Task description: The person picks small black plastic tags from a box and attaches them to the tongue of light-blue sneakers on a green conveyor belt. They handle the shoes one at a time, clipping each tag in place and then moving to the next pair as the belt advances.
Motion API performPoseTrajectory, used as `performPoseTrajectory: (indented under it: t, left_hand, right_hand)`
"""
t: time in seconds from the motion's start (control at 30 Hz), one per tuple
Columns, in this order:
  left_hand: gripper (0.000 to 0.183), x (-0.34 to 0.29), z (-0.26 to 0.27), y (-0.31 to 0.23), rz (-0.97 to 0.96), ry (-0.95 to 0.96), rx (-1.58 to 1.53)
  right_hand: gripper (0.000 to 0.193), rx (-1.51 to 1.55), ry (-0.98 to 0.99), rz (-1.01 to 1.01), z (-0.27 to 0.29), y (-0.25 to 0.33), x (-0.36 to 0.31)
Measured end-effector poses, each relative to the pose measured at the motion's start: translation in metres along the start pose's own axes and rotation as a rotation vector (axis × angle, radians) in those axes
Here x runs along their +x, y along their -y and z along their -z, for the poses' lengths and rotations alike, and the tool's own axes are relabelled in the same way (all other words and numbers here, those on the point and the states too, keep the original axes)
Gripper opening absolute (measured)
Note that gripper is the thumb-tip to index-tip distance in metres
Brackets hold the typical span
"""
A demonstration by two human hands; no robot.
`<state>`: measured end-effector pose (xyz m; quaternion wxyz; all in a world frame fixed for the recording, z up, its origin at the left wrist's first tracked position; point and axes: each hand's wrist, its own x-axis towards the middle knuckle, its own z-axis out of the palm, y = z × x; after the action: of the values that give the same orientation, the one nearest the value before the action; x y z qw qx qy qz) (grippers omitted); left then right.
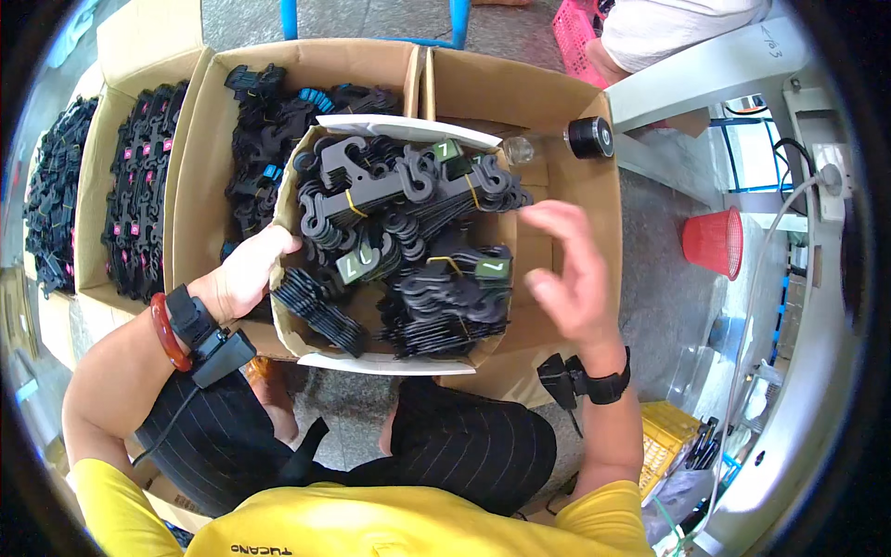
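Observation:
A white-flapped cardboard box (394,365) in front of me is full of black plastic hangers (369,193). They lie in bundles, some tied with yellow rubber bands, and several carry green tags (492,268). My left hand (249,271) grips the left wall of this box; its fingers are partly hidden behind the rim. Off the box's right side, my right hand (577,283) is held with thumb and fingers apart, nothing between them. Its fingertips are close to the hanger bundles at the right rim; whether they touch is unclear.
Open cartons of black hangers stand to the left, some with pink tags (139,190), one with blue tags (271,172). A brown carton (515,84) at right holds a black-capped cylinder (589,137). Beyond are a red basket (713,243), a yellow crate (666,436) and another person (668,32).

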<state>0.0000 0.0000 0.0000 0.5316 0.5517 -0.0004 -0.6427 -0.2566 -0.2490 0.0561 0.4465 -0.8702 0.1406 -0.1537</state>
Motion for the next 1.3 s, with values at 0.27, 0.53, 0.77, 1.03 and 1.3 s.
performPoseTrajectory:
  t: [0.27, 0.53, 0.77, 1.03, 1.3]
  left_hand:
    - [0.044, -0.004, -0.024, -0.001, 0.073, 0.045, -0.142]
    - [0.046, -0.010, -0.038, 0.006, 0.074, -0.001, -0.129]
    - [0.037, -0.012, -0.016, 0.032, 0.062, -0.149, -0.269]
    - [0.041, -0.149, -0.041, -0.016, -0.045, -0.167, -0.208]
    - [0.045, -0.245, -0.082, -0.079, 0.070, -0.287, 0.001]
  right_hand:
    - [0.036, 1.118, -0.129, -0.845, -0.060, -0.015, -0.023]
    - [0.061, 0.275, 0.063, -0.282, -0.069, -0.028, -0.023]
    - [0.055, 0.360, 0.126, -0.545, -0.069, -0.010, -0.019]
    - [0.061, 0.654, -0.039, -0.544, -0.044, 0.108, -0.029]
    - [0.057, 0.623, 0.002, -0.604, -0.002, 0.208, -0.037]
